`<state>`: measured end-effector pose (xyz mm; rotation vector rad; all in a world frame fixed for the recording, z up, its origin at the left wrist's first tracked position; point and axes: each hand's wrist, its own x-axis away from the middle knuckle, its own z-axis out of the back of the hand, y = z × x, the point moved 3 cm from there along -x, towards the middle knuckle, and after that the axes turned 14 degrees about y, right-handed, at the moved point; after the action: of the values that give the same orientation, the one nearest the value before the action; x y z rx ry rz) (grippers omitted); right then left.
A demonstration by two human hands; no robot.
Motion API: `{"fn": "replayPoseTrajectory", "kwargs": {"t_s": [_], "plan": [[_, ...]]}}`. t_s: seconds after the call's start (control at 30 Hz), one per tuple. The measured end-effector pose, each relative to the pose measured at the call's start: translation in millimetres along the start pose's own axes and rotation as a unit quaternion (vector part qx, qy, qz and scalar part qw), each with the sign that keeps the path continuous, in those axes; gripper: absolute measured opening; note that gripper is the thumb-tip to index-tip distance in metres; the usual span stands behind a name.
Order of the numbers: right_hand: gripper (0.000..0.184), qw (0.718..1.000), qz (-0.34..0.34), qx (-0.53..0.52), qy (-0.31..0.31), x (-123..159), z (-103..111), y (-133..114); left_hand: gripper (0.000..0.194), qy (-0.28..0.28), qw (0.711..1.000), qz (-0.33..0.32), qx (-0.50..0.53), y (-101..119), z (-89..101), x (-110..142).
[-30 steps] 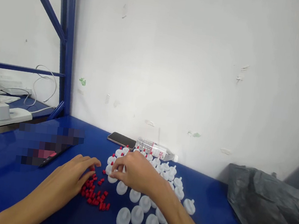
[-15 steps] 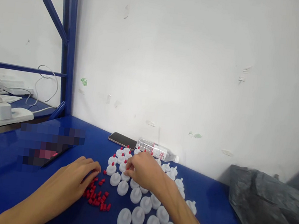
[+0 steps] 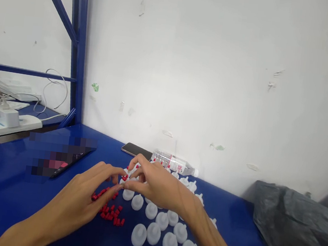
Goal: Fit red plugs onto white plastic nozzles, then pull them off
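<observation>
My left hand (image 3: 85, 191) reaches in from the left, its thumb and index finger around a small red cap (image 3: 124, 177). My right hand (image 3: 153, 181) meets it from the other side. Its fingers are curved and apart, with the thumb and index tips close by that cap; whether they touch it is unclear. Several white round lids with nozzles (image 3: 154, 232) stand in loose rows beneath and beside my right arm. Some at the back carry red caps on their nozzles. A pile of loose red caps (image 3: 109, 213) lies below my left hand, partly hidden by it.
Along the wall lie a dark phone (image 3: 135, 150) and a clear plastic bottle (image 3: 174, 163) on its side. A black plastic bag (image 3: 291, 228) sits at right. A flat dark object (image 3: 70, 161), partly blurred, and a power strip (image 3: 30, 123) are at left, near a blue post (image 3: 82, 50).
My right hand has drawn back left from among the white lids. My left hand has risen rightward from beside the red pile, and the fingertips of both hands now meet.
</observation>
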<state>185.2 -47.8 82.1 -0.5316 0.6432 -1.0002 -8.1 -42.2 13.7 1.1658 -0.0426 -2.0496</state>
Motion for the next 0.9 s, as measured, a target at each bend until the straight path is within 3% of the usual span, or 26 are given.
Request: {"fn": "replayPoseTrajectory", "kwargs": {"t_s": [0.1,0.23,0.5,0.6,0.67,0.77,0.9], "plan": [[0.031,0.997,-0.015,-0.068,-0.034,1,-1,3,0.019,-0.024,0.999,-0.031,0.032,9,1.1,0],[0.036,0.988,-0.057,-0.128,-0.072,3,-1,6,0.026,-0.075,0.997,-0.014,0.019,17,2.6,0],[0.054,0.967,-0.094,-0.212,-0.108,2,-4,12,0.028,-0.100,0.993,-0.057,-0.029,10,-3.1,-1],[0.047,0.987,-0.060,-0.131,-0.067,1,-5,4,0.034,-0.110,0.991,-0.054,-0.061,10,-6.3,4],[0.037,1.000,-0.001,0.003,-0.030,-1,-4,1,0.035,-0.096,0.993,-0.030,-0.063,11,-5.4,6],[0.025,0.977,0.070,0.196,0.044,-4,6,11,0.045,-0.035,0.997,0.057,-0.026,6,3.1,2],[0.018,0.959,0.049,0.257,0.107,-6,31,40,0.050,0.050,0.989,0.131,-0.043,-6,16.1,-6]]}}
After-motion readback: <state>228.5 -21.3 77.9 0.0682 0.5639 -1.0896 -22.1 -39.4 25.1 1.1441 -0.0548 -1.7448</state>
